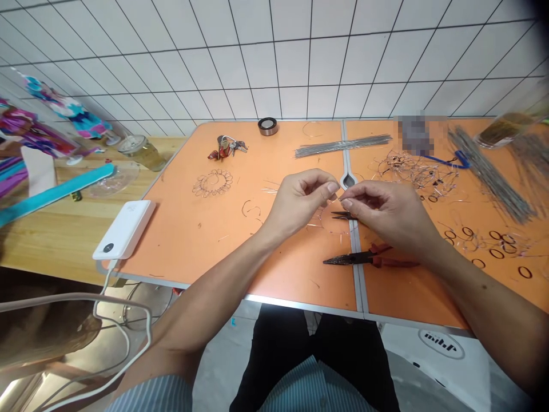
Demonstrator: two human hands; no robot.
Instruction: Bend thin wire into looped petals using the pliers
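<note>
Over the middle of the orange table [283, 274], my left hand [302, 197] and my right hand [384, 209] almost meet. Thumb and fingers of each are pinched together on a thin wire [338, 198], of which only a short piece shows between the fingertips. Faint looped wire [319, 220] lies or hangs just below them; I cannot tell whether it joins the held piece. Needle-nose pliers [360, 258] with red handles lie beneath my right wrist. Another dark plier tip [341, 215] pokes out from under my right hand, which hides the rest.
A looped wire ring [213, 183], keys [231, 146] and a tape roll [268, 126] lie to the left and back. Straight wire bundles [343, 146], tangled wire [416, 171] and several dark rings [496, 253] lie across the back and right. A cabled white power bank [124, 229] sits at the left edge.
</note>
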